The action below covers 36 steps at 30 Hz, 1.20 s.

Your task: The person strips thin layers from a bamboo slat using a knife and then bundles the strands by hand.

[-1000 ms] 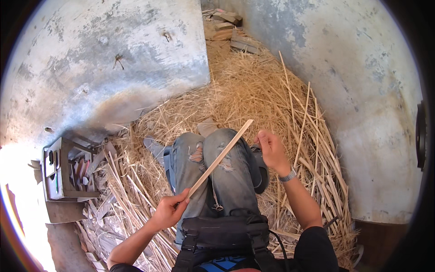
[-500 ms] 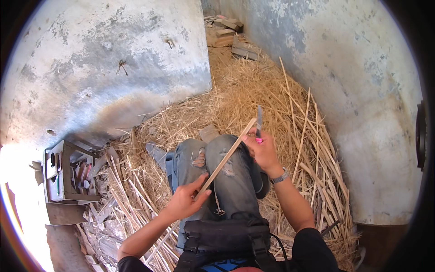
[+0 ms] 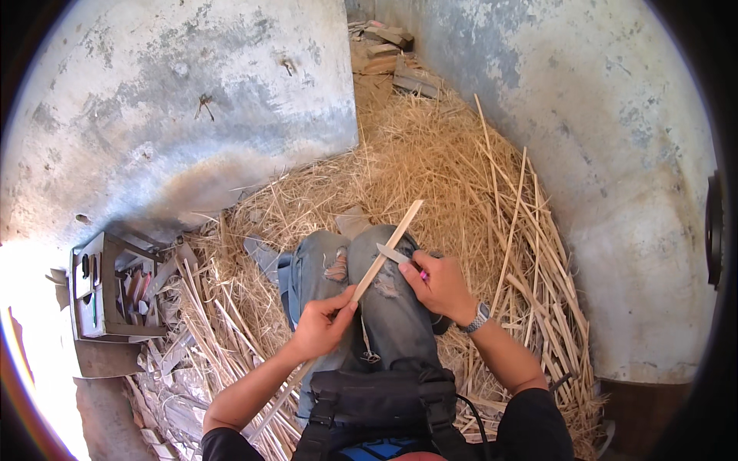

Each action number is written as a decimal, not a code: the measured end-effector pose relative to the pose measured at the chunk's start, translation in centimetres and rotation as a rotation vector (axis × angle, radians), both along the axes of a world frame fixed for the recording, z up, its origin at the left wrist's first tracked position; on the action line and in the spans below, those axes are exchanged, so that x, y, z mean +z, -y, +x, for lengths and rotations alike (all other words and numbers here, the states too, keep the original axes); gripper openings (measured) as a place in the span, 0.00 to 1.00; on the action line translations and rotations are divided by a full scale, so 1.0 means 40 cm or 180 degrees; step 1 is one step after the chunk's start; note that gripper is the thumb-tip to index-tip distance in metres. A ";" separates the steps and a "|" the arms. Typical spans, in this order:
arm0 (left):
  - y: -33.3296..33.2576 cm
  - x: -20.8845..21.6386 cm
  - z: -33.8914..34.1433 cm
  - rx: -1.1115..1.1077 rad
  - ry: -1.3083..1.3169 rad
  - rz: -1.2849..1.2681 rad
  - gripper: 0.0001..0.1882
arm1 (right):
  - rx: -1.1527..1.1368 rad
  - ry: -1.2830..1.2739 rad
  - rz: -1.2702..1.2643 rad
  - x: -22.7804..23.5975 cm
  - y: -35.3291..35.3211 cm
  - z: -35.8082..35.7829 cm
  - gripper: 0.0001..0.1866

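Observation:
A flat, pale bamboo strip (image 3: pixel 388 250) slants up and away over my knees. My left hand (image 3: pixel 323 321) is closed around its near end, thumb and fingers pinching it. In my right hand (image 3: pixel 441 286) is a knife (image 3: pixel 393 253) with some pink at its handle; the fingers wrap round the handle and mostly hide it. The blade points left and crosses the strip at about its middle, touching or very close to it. My legs in torn jeans (image 3: pixel 321 269) are under both hands.
Straw-like shavings (image 3: pixel 419 154) cover the floor ahead. Long strips (image 3: pixel 550 307) lie piled at the right, with more strips (image 3: pixel 219 307) at the left. A small wooden cabinet (image 3: pixel 104 284) holding odds and ends stands far left. Worn walls (image 3: pixel 600 154) rise on both sides; boards (image 3: pixel 415 77) lie at the back.
The knife has swung from pointing away beside the strip's far end to lying across its middle. My right hand has let go of the strip and come nearer; my left hand grips the near end.

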State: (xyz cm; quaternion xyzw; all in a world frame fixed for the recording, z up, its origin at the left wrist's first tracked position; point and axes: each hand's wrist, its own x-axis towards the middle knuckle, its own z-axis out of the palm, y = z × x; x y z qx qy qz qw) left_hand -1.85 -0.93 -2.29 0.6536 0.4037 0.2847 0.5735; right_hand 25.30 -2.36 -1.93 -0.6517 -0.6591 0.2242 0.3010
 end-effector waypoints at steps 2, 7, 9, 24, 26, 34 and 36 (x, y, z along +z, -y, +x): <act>0.000 0.034 -0.006 -0.0012 -0.0223 -0.0626 0.19 | -0.0090 -0.0035 0.0009 0.008 0.001 0.013 0.23; 0.008 0.031 -0.009 0.0025 -0.0239 -0.0525 0.20 | -0.0120 0.0215 -0.0023 0.027 0.026 0.016 0.24; 0.010 0.024 -0.009 0.0037 -0.0278 -0.0463 0.20 | -0.0139 0.0500 -0.0078 0.019 0.033 0.007 0.26; 0.027 0.027 -0.023 0.0076 -0.0493 -0.0239 0.20 | -0.0205 0.0766 -0.0063 -0.002 -0.012 0.056 0.27; 0.038 0.039 -0.037 0.0078 -0.0395 -0.0531 0.20 | -0.0242 0.0827 -0.0024 -0.041 -0.032 0.111 0.28; 0.057 -0.001 -0.053 -0.0235 -0.0421 -0.0169 0.19 | -0.0634 -0.0599 0.0342 -0.013 -0.047 0.151 0.29; 0.061 -0.008 -0.046 -0.0177 -0.0324 -0.0198 0.19 | -0.0603 -0.0825 0.0272 0.012 -0.032 0.110 0.26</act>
